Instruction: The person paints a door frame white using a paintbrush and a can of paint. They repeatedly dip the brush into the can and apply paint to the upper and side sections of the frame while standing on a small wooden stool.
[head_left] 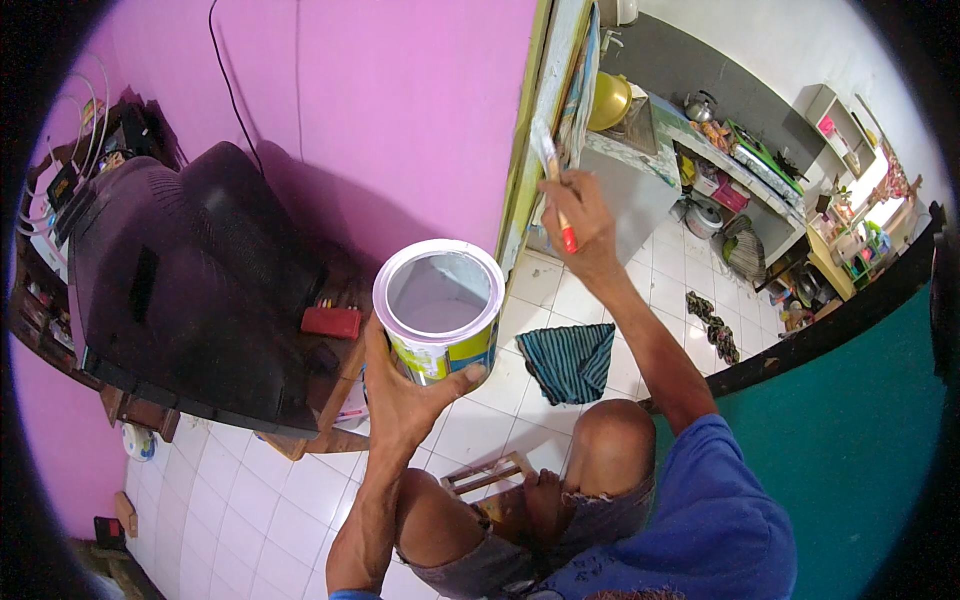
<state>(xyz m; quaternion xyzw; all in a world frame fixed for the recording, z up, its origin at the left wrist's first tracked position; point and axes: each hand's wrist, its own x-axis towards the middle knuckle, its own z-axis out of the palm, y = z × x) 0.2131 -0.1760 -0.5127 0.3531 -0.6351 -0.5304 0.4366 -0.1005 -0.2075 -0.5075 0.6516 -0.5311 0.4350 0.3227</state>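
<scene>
My left hand (412, 405) is wrapped round the lower part of a paint can (440, 352), which is held upright with its lid off. Pale paint shows inside the can and coats its rim. In my right hand (588, 222) is a paintbrush (566, 232) with a red-tipped handle, its bristles pointing up. The whitish bristles meet the door frame (531, 150), whose face is partly greenish yellow and partly pale. Whether the bristles press on the wood or just hover at it I cannot tell.
A large black television (190, 290) stands on a wooden cabinet (340, 395) at left, close to the can. On the tiled floor lies a striped cloth (568, 362). My knees are bent over a small wooden frame (487, 474). Beyond the doorway is a kitchen counter (630, 160).
</scene>
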